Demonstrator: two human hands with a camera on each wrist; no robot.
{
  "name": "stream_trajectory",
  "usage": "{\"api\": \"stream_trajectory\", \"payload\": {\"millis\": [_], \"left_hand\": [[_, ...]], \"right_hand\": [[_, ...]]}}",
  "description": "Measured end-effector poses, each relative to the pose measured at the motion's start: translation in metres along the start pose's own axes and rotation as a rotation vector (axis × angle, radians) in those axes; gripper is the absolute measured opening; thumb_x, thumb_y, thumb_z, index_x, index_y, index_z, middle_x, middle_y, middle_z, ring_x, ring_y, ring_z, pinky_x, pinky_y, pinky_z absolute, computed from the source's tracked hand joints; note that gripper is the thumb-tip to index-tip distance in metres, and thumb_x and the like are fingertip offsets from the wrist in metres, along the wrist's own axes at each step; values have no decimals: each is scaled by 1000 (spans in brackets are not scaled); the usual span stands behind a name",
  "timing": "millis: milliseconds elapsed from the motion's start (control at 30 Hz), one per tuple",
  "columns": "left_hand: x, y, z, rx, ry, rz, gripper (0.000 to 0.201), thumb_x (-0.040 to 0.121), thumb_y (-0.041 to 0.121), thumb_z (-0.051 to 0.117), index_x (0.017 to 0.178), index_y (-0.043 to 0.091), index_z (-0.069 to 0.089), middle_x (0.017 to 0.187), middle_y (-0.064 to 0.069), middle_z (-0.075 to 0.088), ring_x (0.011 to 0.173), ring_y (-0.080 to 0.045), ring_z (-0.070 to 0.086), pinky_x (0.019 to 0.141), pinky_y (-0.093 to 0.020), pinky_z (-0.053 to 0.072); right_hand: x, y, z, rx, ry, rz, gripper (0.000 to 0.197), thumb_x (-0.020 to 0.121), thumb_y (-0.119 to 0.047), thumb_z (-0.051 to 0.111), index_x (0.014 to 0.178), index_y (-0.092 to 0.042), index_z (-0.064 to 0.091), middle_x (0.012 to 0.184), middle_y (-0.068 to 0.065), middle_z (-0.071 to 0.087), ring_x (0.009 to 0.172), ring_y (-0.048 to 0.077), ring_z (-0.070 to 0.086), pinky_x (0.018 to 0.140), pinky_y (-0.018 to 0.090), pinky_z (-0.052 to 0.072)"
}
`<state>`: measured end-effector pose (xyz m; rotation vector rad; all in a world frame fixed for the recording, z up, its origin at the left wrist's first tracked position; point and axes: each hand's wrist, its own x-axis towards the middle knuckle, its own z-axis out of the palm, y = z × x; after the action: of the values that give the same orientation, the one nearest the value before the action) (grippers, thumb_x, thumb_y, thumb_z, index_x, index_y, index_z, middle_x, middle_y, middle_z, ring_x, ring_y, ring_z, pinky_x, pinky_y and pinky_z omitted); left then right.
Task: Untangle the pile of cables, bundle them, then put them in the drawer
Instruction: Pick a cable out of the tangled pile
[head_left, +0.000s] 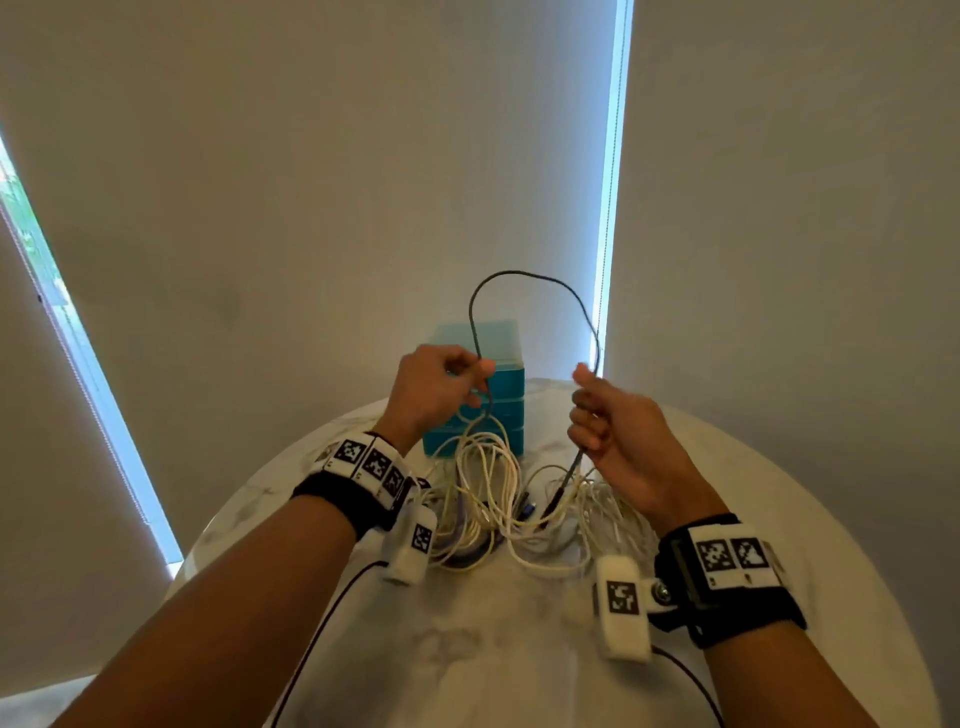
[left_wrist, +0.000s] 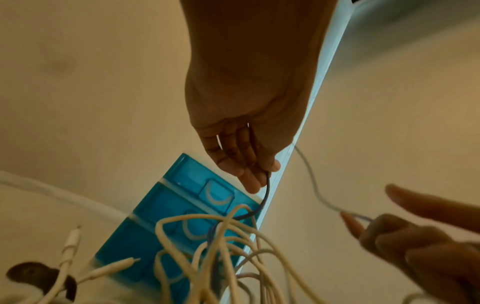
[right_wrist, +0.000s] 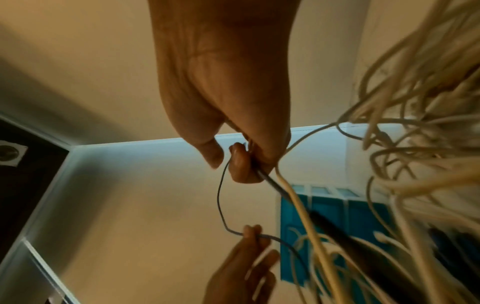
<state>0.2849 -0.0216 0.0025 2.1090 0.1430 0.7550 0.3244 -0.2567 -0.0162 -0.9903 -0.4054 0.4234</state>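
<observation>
A thin dark grey cable (head_left: 524, 274) arches up between my two hands above the round table. My left hand (head_left: 441, 384) pinches one side of it in front of the blue drawer unit (head_left: 501, 364). My right hand (head_left: 608, 415) grips the other side, and the cable's dark plug end (head_left: 558, 496) hangs below it into the pile. A tangle of white cables (head_left: 498, 493) lies on the table under both hands. In the left wrist view the left hand's fingers (left_wrist: 249, 176) curl on the dark cable (left_wrist: 265, 197). In the right wrist view the right hand's fingers (right_wrist: 244, 164) clamp it (right_wrist: 221, 197).
The white marble table (head_left: 519, 665) has its round edge close on all sides. The blue drawer unit (left_wrist: 166, 216) stands at the table's far edge with its drawers closed. Grey blinds and a bright window strip (head_left: 610, 208) rise behind it.
</observation>
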Motion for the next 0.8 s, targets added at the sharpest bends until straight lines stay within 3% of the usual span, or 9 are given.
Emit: {"api": "stream_trajectory", "payload": {"millis": [100,233,333,400,500,600,700,800], "left_hand": [[0,18,-3,-134,21,-18,28,99,35,76,104,7,79,86,-3,82,73,-20,80,65,-21,56],[-12,41,-1,-258,-37,3,30,97,42,78,106,14,80,92,-2,83,82,-21,81,74,-28,56],[-21,50,-2,-254,-131,32,28,98,45,75,113,21,77,96,2,83,87,-15,80,73,-23,56],[-25,45,-4,-179,-180,57,31,97,51,75,120,30,73,102,6,82,91,-11,79,70,-19,56],[-30,19,-12,45,-272,57,40,89,62,77,122,41,69,108,13,76,95,-7,74,78,-29,61],[-38,-6,-16,267,-472,32,31,86,57,83,109,37,76,106,16,76,97,-6,72,91,-34,60],[-42,-17,-22,326,-492,-8,20,86,49,86,98,35,80,100,15,78,94,-9,72,88,-32,58],[-42,-17,-25,357,-486,-17,25,83,55,86,100,38,80,108,13,71,96,-9,69,84,-30,55]], "right_hand": [[-3,18,10,-201,-93,89,22,103,-21,71,116,-3,70,63,-7,38,53,7,28,45,19,27],[-3,43,26,-379,-18,60,27,98,-25,79,122,-13,75,61,-10,62,51,7,38,46,21,33],[-1,49,27,-378,80,-30,22,99,-30,78,117,-17,76,70,-7,72,46,1,47,45,18,36],[1,51,24,-385,149,-99,21,99,-32,77,111,-15,78,85,-1,78,48,-3,56,46,14,41],[2,50,21,-398,197,-186,21,100,-39,75,108,-20,78,94,-2,81,56,-1,59,50,15,43],[1,42,24,-359,187,-273,20,106,-37,66,113,-21,76,102,-2,81,54,2,52,49,21,41],[-3,30,27,-238,158,-357,23,112,-31,56,120,-17,71,109,1,79,61,8,57,45,21,37],[-3,24,24,-44,122,-352,26,113,-30,51,124,-15,69,113,3,77,71,12,65,42,18,34]]}}
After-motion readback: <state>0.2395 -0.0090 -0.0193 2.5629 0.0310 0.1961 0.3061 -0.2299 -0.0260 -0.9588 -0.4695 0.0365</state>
